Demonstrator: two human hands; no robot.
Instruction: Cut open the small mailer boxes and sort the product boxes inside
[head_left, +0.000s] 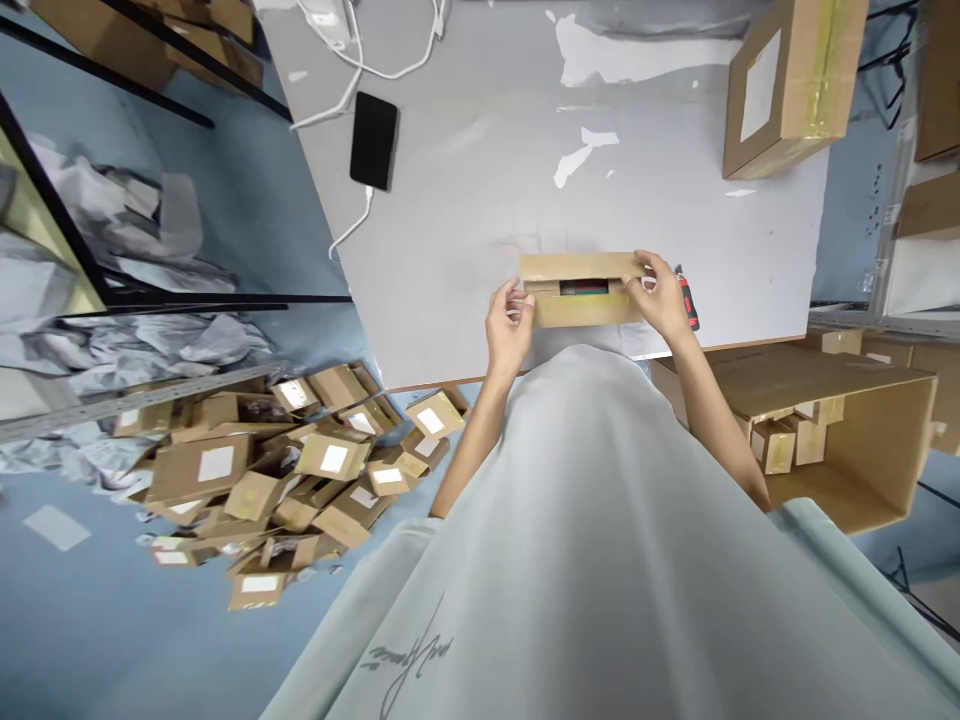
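A small cardboard box (585, 312) lies at the table's near edge, its top flaps partly parted. Through the gap between the flaps something dark with a green strip shows, too little of it to name. My left hand (511, 322) grips the box's left end, fingers curled at the corner. At the other end, my right hand (660, 297) holds the right side, with thumb and fingers on the flaps. Just right of that hand a red and black box cutter (687, 298) rests on the table.
A taped carton (795, 90) stands at the table's far right. A black phone (373, 141) on a white cable lies at the left. Several discarded boxes (330, 458) are heaped on the floor to the left. A large open carton (877, 450) with small boxes sits at the right.
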